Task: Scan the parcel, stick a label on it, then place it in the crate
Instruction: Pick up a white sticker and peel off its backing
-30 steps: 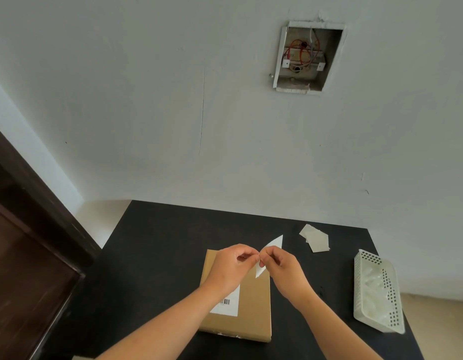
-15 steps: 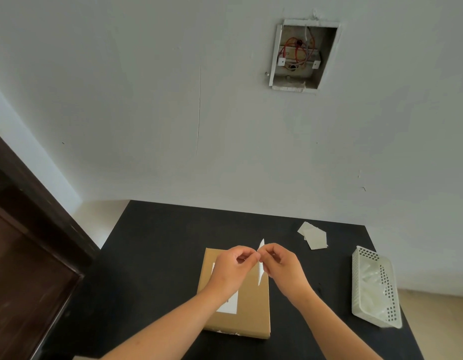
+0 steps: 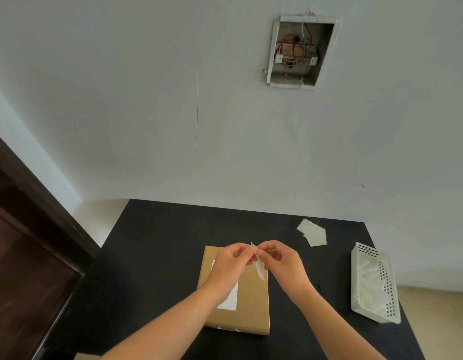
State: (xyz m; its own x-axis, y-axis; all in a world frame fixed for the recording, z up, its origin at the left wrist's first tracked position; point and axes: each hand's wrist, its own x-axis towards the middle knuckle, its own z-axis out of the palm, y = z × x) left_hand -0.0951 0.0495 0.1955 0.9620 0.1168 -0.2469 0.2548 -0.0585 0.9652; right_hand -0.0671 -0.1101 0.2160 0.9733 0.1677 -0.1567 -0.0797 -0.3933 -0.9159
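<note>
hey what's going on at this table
A person is working a small white label between the fingertips of the left hand and right hand, apparently peeling it, just above a flat cardboard parcel on the black table. The parcel already carries one white sticker. A few spare label sheets lie further back, and the white perforated crate waits at the right edge. The parcel is not in it yet.

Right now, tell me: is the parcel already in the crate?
No, the parcel lies flat on the table, apart from the crate at the right.
</note>
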